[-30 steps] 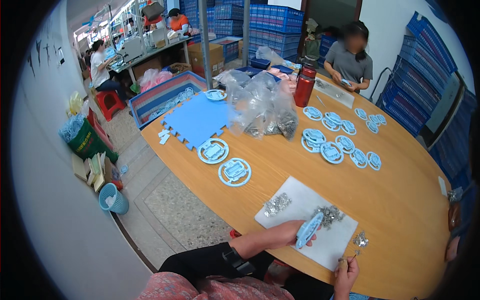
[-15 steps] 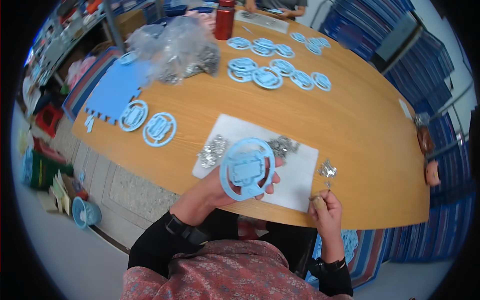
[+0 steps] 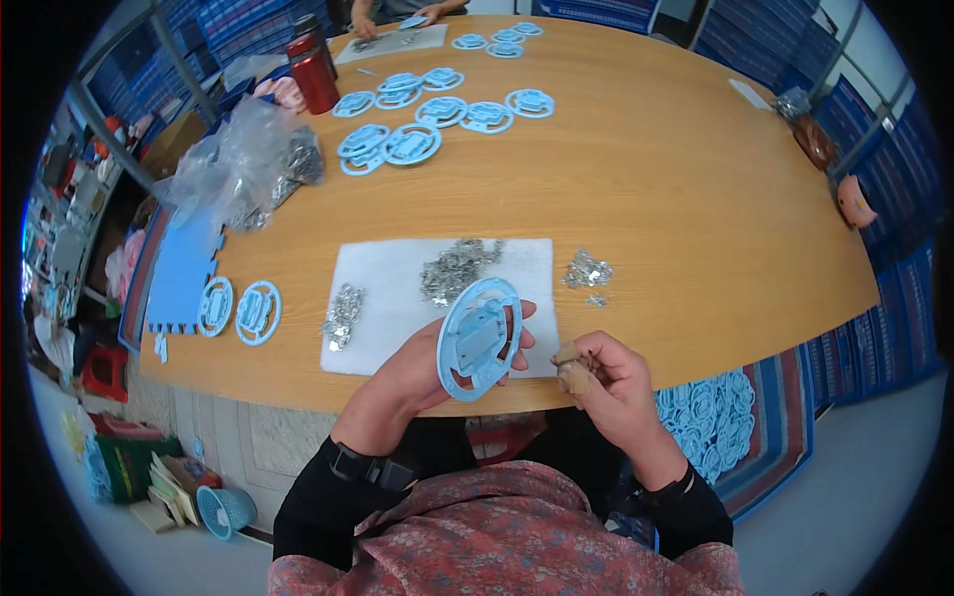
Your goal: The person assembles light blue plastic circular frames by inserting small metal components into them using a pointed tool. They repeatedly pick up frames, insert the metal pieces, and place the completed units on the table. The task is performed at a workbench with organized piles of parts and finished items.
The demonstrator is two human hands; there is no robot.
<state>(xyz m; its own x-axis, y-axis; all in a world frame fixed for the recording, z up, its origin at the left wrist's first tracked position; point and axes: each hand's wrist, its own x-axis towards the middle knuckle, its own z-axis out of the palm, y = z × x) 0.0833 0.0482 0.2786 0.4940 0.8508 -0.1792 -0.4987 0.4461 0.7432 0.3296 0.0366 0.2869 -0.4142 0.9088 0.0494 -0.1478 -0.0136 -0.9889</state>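
A light blue round plastic frame (image 3: 475, 343) with a cut-out, ribbed middle is in my left hand (image 3: 412, 368). The hand grips it from below and behind, and the frame stands tilted above the white sheet (image 3: 383, 273). Just right of it, my right hand (image 3: 614, 385) is pinched closed, with tan coverings on thumb and forefinger. Anything between those fingertips is too small to make out. Small silvery metal pieces lie on the sheet in a large heap (image 3: 452, 273) and a smaller heap (image 3: 343, 316). Another metal pile (image 3: 586, 268) sits on the wood beside the sheet.
On the table (image 3: 686, 219), several blue frames (image 3: 412, 144) lie farther off, with two more (image 3: 258, 313) at left by a blue foam mat (image 3: 184, 268). A plastic bag of metal pieces (image 3: 248, 169) and a red bottle (image 3: 313, 74) stand behind. Across sits another person (image 3: 397, 20).
The view has shifted, so the table's things appear farther left. My right hand has come nearer the blue frame, which my left hand now holds turned more edge-on.
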